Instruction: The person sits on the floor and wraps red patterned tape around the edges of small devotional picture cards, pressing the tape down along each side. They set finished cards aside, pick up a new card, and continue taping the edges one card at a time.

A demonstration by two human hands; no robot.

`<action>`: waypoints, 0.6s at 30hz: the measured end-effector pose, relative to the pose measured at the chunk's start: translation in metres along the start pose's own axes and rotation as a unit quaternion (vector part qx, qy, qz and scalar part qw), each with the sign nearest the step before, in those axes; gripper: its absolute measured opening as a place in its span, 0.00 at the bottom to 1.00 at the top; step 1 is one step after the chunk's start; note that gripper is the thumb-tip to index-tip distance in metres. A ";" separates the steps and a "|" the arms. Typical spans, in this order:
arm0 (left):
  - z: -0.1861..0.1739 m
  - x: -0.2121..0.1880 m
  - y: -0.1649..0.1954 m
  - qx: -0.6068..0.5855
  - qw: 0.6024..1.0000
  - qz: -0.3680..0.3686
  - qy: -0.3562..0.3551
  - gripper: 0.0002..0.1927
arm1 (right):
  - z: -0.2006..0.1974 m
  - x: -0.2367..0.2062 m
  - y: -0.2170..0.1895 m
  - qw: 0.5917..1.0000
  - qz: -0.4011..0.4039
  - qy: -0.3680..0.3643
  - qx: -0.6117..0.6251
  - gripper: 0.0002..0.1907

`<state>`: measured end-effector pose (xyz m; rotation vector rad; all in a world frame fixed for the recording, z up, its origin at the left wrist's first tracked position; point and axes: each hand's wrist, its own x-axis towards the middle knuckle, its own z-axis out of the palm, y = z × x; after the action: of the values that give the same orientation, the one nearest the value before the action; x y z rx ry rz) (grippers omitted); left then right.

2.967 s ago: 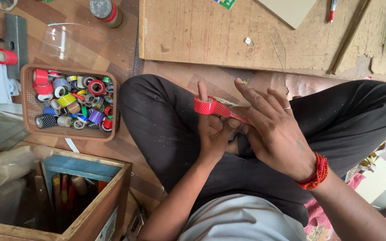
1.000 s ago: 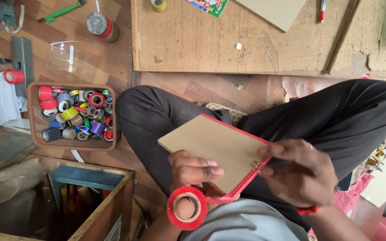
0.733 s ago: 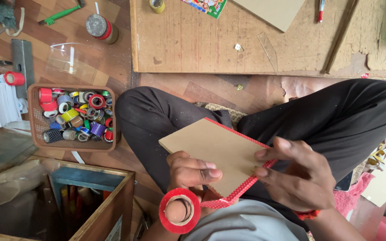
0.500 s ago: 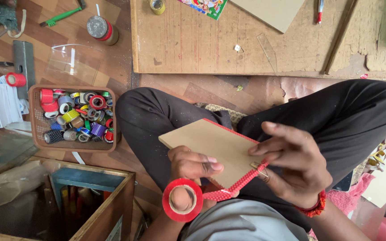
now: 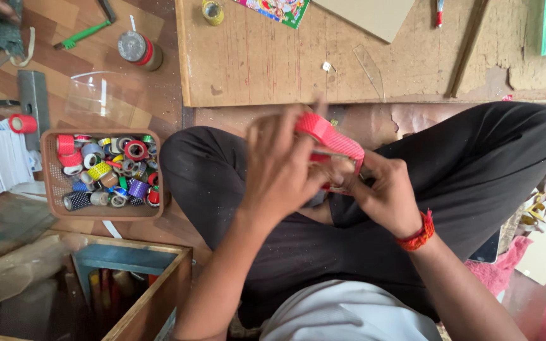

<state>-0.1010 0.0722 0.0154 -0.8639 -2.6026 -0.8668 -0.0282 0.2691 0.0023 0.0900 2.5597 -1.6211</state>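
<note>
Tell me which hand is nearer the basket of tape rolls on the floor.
Left. The left hand is raised over the lap, on the basket's side; the right hand lies beyond it, farther away, by the red tape roll.

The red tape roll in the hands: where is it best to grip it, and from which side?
Probably grip the red tape roll by its outer rim, from above: it is tilted between the left hand and right hand, its upper edge exposed.

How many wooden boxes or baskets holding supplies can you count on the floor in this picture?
2. A brown basket of coloured tape rolls lies left of the knee; an open wooden box sits below it at the bottom left. Others may lie out of frame.
</note>
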 end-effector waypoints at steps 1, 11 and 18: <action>-0.001 -0.001 -0.009 0.033 0.999 -0.016 0.020 0.35 | 0.001 0.000 0.005 0.999 0.033 0.001 0.011 0.11; 0.016 -0.024 -0.079 -0.547 0.749 -0.367 0.072 0.42 | 0.012 0.005 0.041 0.975 0.053 0.017 0.214 0.17; 0.036 -0.029 -0.069 -0.535 0.777 -0.290 0.161 0.46 | 0.011 0.006 0.043 0.971 0.054 0.010 0.235 0.16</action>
<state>-0.1223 0.0370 -0.0567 0.0179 -1.8902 -2.5059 -0.0284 0.2776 -0.0414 0.2791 2.0864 -2.1488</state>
